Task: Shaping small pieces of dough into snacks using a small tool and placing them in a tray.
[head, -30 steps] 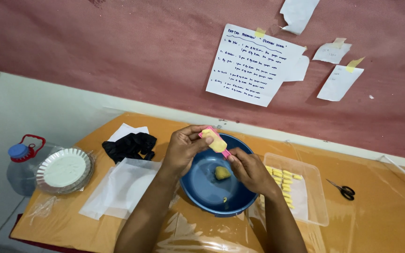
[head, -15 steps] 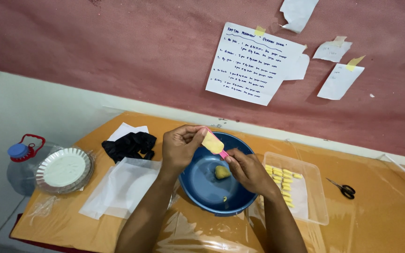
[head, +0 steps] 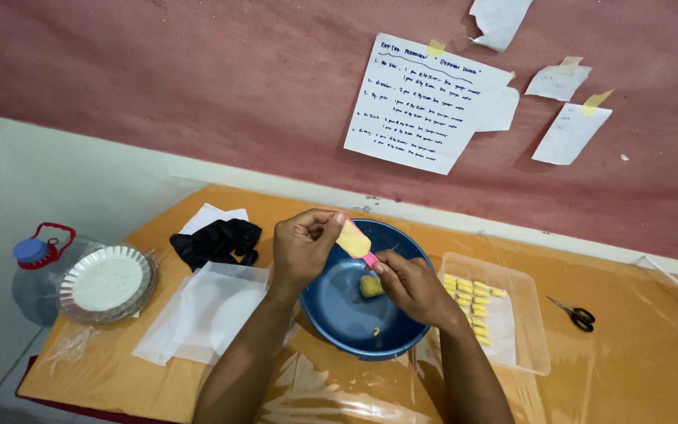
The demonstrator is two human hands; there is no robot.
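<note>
My right hand (head: 411,286) grips the pink handle of a small spatula (head: 354,239) whose pale yellow blade is raised over the blue bowl (head: 339,314). My left hand (head: 301,247) is curled at the blade's tip, thumb and fingers touching it. A lump of yellow dough (head: 369,286) lies in the bowl, with a small yellow crumb nearer the front rim. To the right sits a clear plastic tray (head: 523,330) holding several small yellow dough pieces (head: 471,302) in rows.
A stack of fluted foil pie pans (head: 107,283) rests atop a water jug (head: 34,255) at the left. Black gloves (head: 217,239), white paper sheets (head: 202,314) and scissors (head: 575,314) lie on the orange plastic-covered table (head: 645,369). Paper notes hang taped on the red wall.
The spatula blade has tilted and shifted slightly left toward my left hand, whose fingers have closed in on its tip. The bowl and tray have stayed put.
</note>
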